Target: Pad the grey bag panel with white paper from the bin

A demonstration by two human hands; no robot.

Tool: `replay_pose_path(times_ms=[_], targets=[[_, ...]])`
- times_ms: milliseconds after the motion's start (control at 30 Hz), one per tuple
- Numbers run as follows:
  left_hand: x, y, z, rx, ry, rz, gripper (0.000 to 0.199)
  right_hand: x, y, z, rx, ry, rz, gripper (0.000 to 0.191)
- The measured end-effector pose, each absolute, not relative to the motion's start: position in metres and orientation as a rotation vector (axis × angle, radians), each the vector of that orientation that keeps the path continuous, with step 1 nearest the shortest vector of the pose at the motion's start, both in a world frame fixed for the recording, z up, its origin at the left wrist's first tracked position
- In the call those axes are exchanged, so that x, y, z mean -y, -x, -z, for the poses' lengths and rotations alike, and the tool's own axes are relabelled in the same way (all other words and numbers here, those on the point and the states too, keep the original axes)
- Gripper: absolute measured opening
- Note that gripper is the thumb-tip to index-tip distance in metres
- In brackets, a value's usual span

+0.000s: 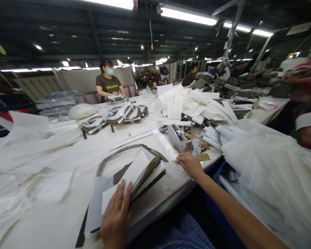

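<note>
A grey-green bag with white paper on it lies on the table just in front of me, its strap looped on the far side. My left hand rests flat on the near end of the paper, fingers extended. Further right, my right hand has its fingers closed on the near end of a clear plastic strip, which stretches away over the table. Beside that strip stands a grey holder with small items near it.
White sheets are heaped behind, with cards at the table's right edge. Translucent bags hang at the right. Bundled bags lie further back, near a person across the table. White sheets cover the left.
</note>
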State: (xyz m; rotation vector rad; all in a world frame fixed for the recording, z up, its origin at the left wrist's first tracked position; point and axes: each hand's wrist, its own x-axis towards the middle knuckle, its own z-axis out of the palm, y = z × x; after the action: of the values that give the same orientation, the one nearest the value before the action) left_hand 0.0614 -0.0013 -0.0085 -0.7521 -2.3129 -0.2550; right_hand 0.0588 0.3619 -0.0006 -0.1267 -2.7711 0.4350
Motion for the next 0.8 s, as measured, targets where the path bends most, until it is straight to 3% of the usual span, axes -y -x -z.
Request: replay_pose_path(times_ms=[167,533,800], targets=[[0.0,-0.062,0.007,2.306,0.766,0.256,0.063,-0.363,-0.055,-0.006,2.769,0.135,-0.435,0.032],[0.001,-0.062,0.008,2.299,0.765,0.224,0.063,-0.369,-0.046,-0.001,2.832,0.119,-0.454,0.019],[0.002,-0.063,0.008,2.323,0.754,0.236,0.063,-0.354,-0.055,-0.026,2.752,0.08,-0.506,0.026]])
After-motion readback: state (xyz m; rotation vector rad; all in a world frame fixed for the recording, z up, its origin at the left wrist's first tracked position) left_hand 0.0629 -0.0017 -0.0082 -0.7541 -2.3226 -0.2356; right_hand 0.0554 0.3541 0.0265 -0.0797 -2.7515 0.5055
